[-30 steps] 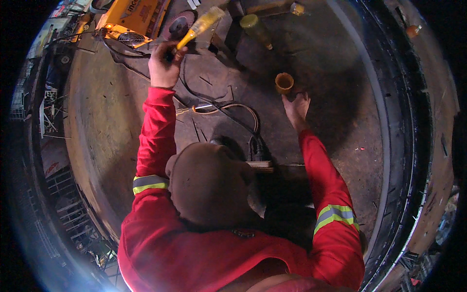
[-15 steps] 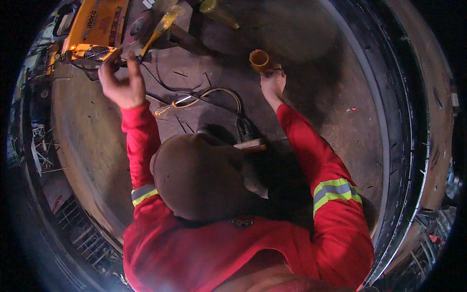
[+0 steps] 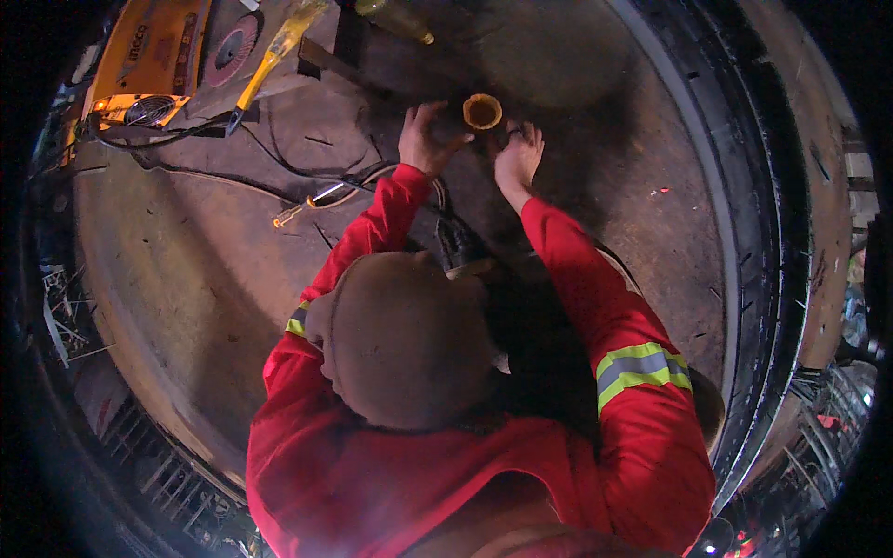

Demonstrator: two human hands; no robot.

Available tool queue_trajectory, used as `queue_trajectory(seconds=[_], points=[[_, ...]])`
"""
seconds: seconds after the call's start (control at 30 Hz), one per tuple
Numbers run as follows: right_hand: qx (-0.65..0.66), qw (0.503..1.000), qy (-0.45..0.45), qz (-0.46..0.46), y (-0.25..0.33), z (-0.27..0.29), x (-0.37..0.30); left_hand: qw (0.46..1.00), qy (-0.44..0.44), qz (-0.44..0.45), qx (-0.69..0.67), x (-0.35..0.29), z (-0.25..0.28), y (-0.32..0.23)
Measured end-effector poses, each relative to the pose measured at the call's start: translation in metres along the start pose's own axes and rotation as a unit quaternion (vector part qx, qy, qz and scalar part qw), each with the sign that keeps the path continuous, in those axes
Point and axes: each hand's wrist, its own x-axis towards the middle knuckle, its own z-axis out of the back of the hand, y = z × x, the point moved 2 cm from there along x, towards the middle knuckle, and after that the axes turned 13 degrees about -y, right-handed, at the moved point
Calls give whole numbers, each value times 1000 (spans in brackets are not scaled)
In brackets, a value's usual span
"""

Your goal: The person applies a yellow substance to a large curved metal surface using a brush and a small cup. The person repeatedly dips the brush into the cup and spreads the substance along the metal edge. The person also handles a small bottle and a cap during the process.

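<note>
A small round yellow-orange cup (image 3: 482, 112), open at the top and brown inside, sits between my two hands. Just left of it is my left hand (image 3: 428, 139), its fingers apart and thumb reaching toward the cup's near side. On the cup's right is my right hand (image 3: 519, 160), fingers loosely spread; whether a fingertip touches the cup is hard to see. Both hands look empty. Below my left hand, a screwdriver (image 3: 309, 205) with an orange handle lies beside dark cables (image 3: 288, 167).
An orange welding machine (image 3: 153, 56) with a fan stands at the far left. Beside it are a pinkish abrasive disc (image 3: 232, 50) and a yellow-handled tool (image 3: 265, 73). A yellowish bottle-like thing (image 3: 398, 20) lies at the top. A dark curved rim (image 3: 758, 232) bounds the right side.
My left hand has come across from beside the welding machine to the cup's left side. My right hand stays near the cup, its fingers looser. The view has shifted slightly.
</note>
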Motion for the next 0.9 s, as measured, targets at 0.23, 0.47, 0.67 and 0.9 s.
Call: queue_trajectory(seconds=[0.23, 0.47, 0.67, 0.9], points=[[-41, 999, 24, -7, -4, -5, -9, 999, -17, 8, 41, -9, -15, -25], [-78, 997, 15, -10, 8, 0, -17, 991, -56, 72, 99, -15, -22, -17], [-45, 994, 101, 2, 12, 12, -20, 991, -57, 58, 104, -15, -21, -11], [11, 986, 161, 41, 3, 34, -22, 989, -24, 65, 133, -31, -4, -5]])
